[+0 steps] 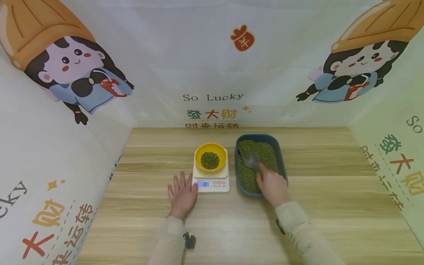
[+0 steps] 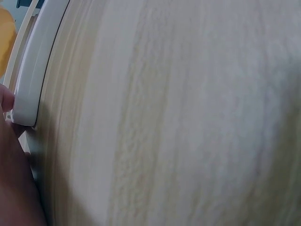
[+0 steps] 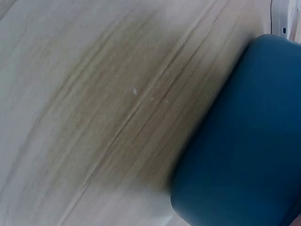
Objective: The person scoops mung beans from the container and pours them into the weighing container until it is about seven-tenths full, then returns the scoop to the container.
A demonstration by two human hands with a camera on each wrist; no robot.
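Note:
My right hand point(image 1: 272, 185) grips a grey scoop point(image 1: 252, 161) whose bowl sits among green mung beans point(image 1: 265, 151) in a dark blue tub point(image 1: 282, 167). Left of the tub, a white kitchen scale point(image 1: 218, 189) carries a yellow bowl point(image 1: 198, 159) with a small heap of mung beans in it. The scale's lit display seems to read 384; a decimal point is too small to make out. My left hand point(image 1: 183, 197) lies with spread, straight fingers on the table, its thumb touching the scale's left front corner. In the right wrist view, the tub's wall point(image 3: 244, 132) hides the scoop.
A wood-grain table point(image 1: 149, 154) bears everything. Printed white cloth walls point(image 1: 159, 73) with cartoon figures and lettering enclose its back, left and right sides. The tub stands just right of the scale, a narrow gap between them. A dark strap piece point(image 1: 190, 240) hangs at my left wrist.

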